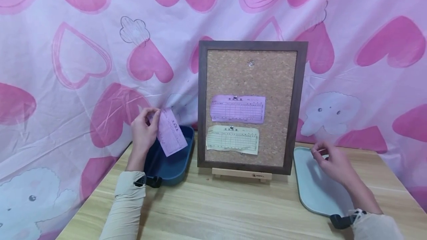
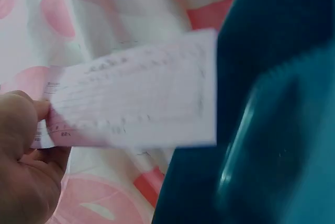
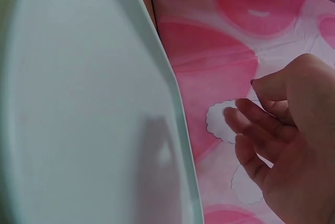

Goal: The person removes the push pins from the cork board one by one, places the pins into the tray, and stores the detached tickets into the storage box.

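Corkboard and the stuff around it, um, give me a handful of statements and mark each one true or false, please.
1. The left hand pinches a loose purple slip. True.
2. Both hands hold slips. False: the right hand has no slip, and its fingers are loosely curled.
3. A mounted purple slip and a pale green slip are fixed to the corkboard. True.
4. The pale green slip is above the mounted purple one. False: it is below.
5. In the head view, the blue bin is left of the corkboard and the pale tray right of it. True.
6. The corkboard lies flat. False: it stands on a wooden stand.
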A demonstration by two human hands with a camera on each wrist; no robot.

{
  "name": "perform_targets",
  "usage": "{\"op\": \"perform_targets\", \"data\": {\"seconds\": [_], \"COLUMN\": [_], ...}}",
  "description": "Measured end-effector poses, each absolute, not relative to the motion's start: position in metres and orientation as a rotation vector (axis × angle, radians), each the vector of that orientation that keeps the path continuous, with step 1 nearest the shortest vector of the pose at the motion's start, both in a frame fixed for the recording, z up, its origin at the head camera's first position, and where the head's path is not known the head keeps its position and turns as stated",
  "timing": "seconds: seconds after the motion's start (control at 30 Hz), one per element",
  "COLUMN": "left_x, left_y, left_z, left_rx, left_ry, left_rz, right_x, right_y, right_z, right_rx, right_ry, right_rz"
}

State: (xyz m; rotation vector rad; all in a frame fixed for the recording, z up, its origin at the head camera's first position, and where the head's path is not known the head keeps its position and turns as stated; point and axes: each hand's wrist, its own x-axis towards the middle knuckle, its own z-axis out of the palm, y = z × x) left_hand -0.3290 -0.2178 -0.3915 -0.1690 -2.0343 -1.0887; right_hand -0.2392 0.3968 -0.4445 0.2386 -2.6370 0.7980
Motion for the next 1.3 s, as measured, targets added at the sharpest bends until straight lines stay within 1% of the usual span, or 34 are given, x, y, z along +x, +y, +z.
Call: {"op": "perform_targets", "data": {"seconds": [0.37, 0.57, 0.73, 1.07, 1.3], "left_x": [-0.331, -0.334, -0.334, -0.332, -0.333], "left_y": [-0.218, -0.218, -0.219, -0.217, -0.215], "left_z": [-0.402, -0.406, -0.409, -0.413, -0.413], "left_rx": [-0.235, -0.303, -0.343, -0.376, -0.352], "left_ry": [-2.328, -2.384, -2.439, -2.529, -2.612], "left_rz": [-0.875, -0.862, -0.824, -0.72, -0.718], "right_x": [-0.239, -0.241, -0.241, -0.24, -0.241], "right_y": [0.398, 0.401, 0.402, 0.408, 0.413], "right_z": [-0.451, -0.456, -0.461, -0.474, -0.477], "right_rx": [0.22, 0.227, 0.182, 0.162, 0.139], "right_ry": [-2.75, -2.756, -2.829, -2.869, -2.92], "right_rz": [0.819, 0.836, 0.864, 0.831, 0.781]}}
